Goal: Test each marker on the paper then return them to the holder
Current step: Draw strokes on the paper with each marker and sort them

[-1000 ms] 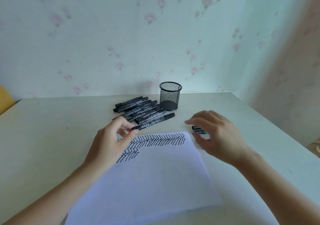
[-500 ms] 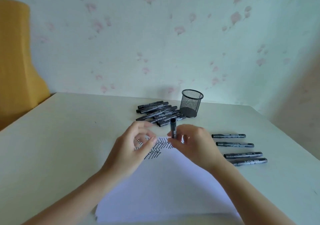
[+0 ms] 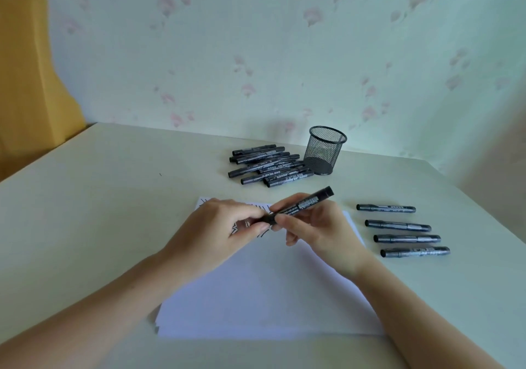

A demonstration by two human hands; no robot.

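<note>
Head view: pale table (image 3: pixel 85 212) under floral wallpaper (image 3: pixel 256 41); both hands' fingers (image 3: pixel 256 227) grip a marker (image 3: pixel 301 205).

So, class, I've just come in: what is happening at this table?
A person holds one black marker in both hands, the left hand at its lower end, the right hand around the barrel, above a sheet of paper with test strokes. A pile of markers lies beside the empty mesh holder; four markers lie in a row on the right.
</note>
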